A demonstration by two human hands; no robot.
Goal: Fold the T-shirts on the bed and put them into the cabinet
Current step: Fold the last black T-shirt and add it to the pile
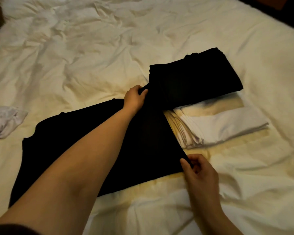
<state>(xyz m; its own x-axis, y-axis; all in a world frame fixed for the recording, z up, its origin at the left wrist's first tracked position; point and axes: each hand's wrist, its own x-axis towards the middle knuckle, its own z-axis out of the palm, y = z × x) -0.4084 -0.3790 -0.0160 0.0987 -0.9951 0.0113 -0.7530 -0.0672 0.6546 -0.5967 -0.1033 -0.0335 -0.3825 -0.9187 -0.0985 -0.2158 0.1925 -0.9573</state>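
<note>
Progress: mid-task, by my judgement. Folded black stack (195, 77) and folded white stack (222, 126) done, side by side on bed (92, 39), right of centre. Black T-shirt (95, 150) spread flat near bed edge, fold in progress. Crumpled white garment (5, 121) at far left, not yet folded. Cabinet not in view; stowing step likely all remaining.

Left hand (134, 98): arm stretched across shirt, grip pinching far right corner, beside black stack. Right hand (199, 168): grip pinching near right corner, fingers curled on hem.
</note>
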